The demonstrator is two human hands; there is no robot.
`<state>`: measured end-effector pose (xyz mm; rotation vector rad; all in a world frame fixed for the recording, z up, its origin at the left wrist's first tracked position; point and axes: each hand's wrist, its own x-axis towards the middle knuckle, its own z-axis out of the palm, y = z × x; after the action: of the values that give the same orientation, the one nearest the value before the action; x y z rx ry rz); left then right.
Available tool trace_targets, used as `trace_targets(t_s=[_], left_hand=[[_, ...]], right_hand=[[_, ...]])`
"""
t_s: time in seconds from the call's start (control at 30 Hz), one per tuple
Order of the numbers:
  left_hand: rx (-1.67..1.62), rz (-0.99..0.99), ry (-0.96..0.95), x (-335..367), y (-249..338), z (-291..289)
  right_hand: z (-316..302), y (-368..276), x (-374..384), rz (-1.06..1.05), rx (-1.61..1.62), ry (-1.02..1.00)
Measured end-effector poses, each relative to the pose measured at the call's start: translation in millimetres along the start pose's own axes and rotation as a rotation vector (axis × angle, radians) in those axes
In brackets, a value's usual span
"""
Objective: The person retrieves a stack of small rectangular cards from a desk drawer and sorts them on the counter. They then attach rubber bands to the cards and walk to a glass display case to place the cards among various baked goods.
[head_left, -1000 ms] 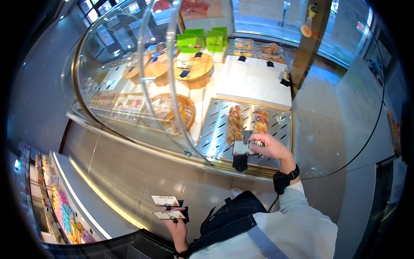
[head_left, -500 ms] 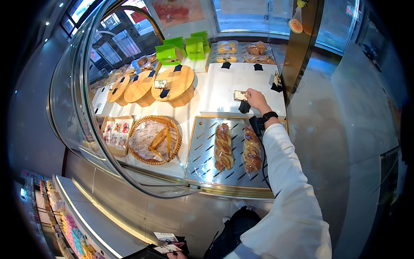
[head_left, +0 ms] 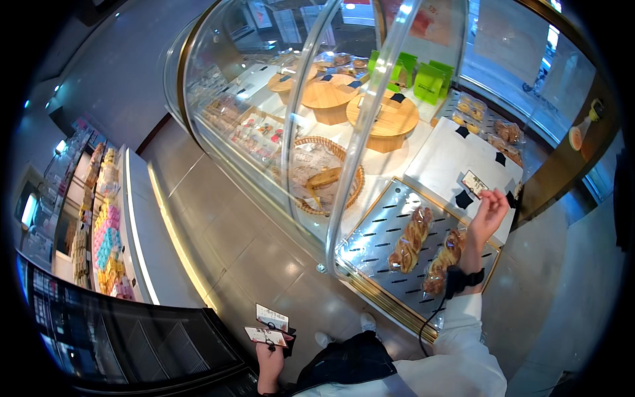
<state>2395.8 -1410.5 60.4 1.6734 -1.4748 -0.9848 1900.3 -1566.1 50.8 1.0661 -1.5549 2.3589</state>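
Note:
My left hand (head_left: 269, 362), low in the view, is closed on several small sign cards (head_left: 266, 336) with black holders. On the right, my right hand (head_left: 489, 212) is off a small sign card (head_left: 474, 184), its fingers loosely curled and apart, with nothing seen in them. That card stands in a black holder (head_left: 464, 200) on a white raised board (head_left: 433, 159). Below my right hand and wrist, two wrapped twisted loaves lie on a slotted metal tray (head_left: 370, 231): the left loaf (head_left: 411, 239) and the right loaf (head_left: 442, 264), partly behind my wrist.
A curved glass front (head_left: 337, 218) stands left of the tray. Behind it are a wicker basket (head_left: 357, 185) with bread and round wooden stands (head_left: 387, 119). Green boxes (head_left: 430, 83) sit at the back. A shelf of packets (head_left: 109, 225) and a black rack (head_left: 152, 344) lie left.
The view has swung left, so the counter appears farther right. My right hand has let go of the sign card and drawn back. My left hand with its cards has come further into view.

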Motion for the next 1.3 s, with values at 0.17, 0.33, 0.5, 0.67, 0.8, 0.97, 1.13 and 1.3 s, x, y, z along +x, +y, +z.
trace_targets(t_s=[0.17,0.33,0.5,0.67,0.8,0.97,1.13,1.3], left_hand=[[-0.170,0.034,-0.020,6,-22,-2],[-0.049,0.210,-0.061,22,-21,-27],[-0.124,0.200,-0.035,15,-40,-81],[-0.155,0.147,-0.006,-1,-73,-127],[-0.252,0.155,0.056,-8,-101,-163],[-0.252,0.126,0.229,12,-150,-183],[0.056,0.380,0.201,69,-107,-222],[-0.037,0.347,0.239,113,-76,-241]], right_hand=[[48,-147,-151,-0.793,0.238,-0.785],[88,-139,-216,-1.218,-0.554,-0.975],[104,-117,-246,-1.386,-0.941,-0.869],[83,-148,-242,-1.284,-1.170,-1.068],[39,-167,-239,-0.984,-1.070,-0.961],[-18,-188,-233,-0.819,-1.179,-0.981],[-88,-189,-230,-0.674,-1.374,-0.881],[-157,-197,-219,-0.588,-1.645,-0.792]])
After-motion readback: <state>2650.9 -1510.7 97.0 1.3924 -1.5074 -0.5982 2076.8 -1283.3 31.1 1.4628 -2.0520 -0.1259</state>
